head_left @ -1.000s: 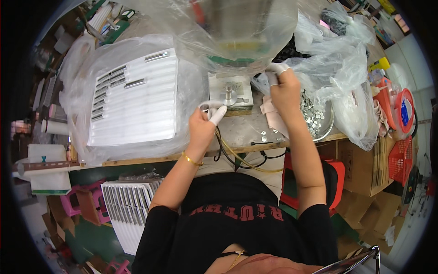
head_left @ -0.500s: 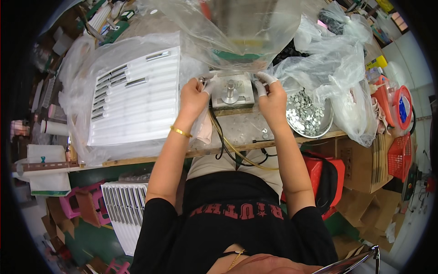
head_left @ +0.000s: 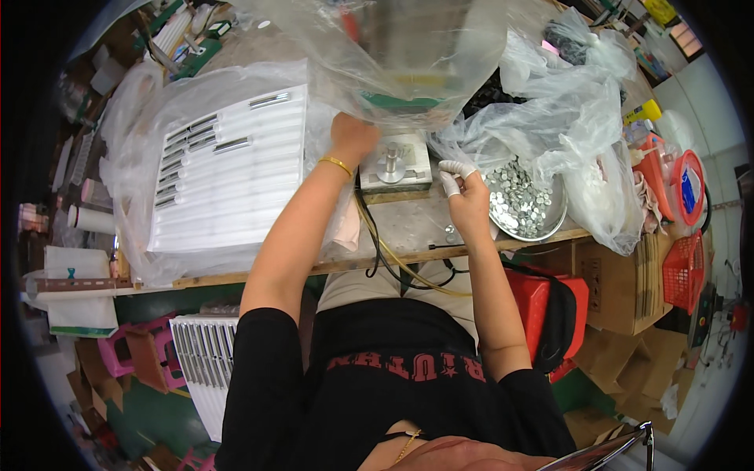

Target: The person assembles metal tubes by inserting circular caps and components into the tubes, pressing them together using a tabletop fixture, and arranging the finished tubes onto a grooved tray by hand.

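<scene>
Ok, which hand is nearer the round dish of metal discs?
Right. The right hand is just left of the round dish; the left hand is farther away, at the metal block's upper left.

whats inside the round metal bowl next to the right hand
The bowl, beside the right hand, holds a loose heap of small silvery discs. They cover most of its bottom, and clear plastic drapes over its far edge, obscuring that part.

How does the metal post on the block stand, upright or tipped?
Upright: the metal post rises straight from the round base on the block.
</scene>
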`<move>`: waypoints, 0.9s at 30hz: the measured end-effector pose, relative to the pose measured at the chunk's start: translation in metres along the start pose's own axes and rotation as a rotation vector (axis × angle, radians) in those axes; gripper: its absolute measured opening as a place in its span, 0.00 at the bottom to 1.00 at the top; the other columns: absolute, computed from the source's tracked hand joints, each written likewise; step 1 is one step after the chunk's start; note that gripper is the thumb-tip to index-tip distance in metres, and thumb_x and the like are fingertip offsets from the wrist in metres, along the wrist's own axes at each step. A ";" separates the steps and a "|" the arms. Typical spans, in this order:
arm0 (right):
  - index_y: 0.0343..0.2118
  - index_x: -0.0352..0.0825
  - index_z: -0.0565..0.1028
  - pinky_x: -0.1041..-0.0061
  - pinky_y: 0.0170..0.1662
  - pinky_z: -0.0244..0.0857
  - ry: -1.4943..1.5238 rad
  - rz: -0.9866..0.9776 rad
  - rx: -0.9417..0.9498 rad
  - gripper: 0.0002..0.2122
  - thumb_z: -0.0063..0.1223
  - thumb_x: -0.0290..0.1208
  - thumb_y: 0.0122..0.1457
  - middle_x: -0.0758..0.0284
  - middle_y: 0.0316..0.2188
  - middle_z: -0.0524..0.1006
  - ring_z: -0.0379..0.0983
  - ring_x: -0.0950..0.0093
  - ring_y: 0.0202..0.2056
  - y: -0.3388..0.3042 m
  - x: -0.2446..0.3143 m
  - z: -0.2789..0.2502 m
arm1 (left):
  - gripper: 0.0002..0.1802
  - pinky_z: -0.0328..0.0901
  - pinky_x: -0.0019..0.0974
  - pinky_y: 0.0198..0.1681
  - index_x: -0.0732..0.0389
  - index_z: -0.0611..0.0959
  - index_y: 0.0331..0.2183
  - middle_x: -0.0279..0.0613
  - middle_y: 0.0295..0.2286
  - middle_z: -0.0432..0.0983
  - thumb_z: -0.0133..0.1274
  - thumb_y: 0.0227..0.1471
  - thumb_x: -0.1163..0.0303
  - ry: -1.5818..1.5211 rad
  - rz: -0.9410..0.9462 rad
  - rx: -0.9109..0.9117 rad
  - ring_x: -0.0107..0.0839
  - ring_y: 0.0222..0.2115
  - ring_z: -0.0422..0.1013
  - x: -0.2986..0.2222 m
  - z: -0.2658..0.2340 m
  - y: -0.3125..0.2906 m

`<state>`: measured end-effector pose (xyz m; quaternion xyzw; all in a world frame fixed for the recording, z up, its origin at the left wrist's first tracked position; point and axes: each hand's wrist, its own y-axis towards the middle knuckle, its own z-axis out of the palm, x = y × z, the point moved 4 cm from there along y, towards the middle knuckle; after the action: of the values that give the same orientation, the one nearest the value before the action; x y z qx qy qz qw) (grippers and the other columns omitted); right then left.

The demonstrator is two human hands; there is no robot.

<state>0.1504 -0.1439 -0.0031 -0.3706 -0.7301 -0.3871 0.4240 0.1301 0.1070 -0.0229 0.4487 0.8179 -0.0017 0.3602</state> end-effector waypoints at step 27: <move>0.40 0.31 0.74 0.89 0.29 0.60 0.325 0.011 0.060 0.08 0.52 0.20 0.56 0.72 0.31 0.76 0.67 0.89 0.28 -0.008 0.015 0.007 | 0.13 0.62 0.22 0.26 0.66 0.77 0.35 0.33 0.26 0.71 0.60 0.45 0.76 -0.769 0.193 -0.117 0.19 0.24 0.66 -0.054 -0.080 -0.084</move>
<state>0.1362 -0.1383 0.0060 -0.2944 -0.6611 -0.4178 0.5493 0.0394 0.0434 0.0416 0.4686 0.5765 -0.0889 0.6634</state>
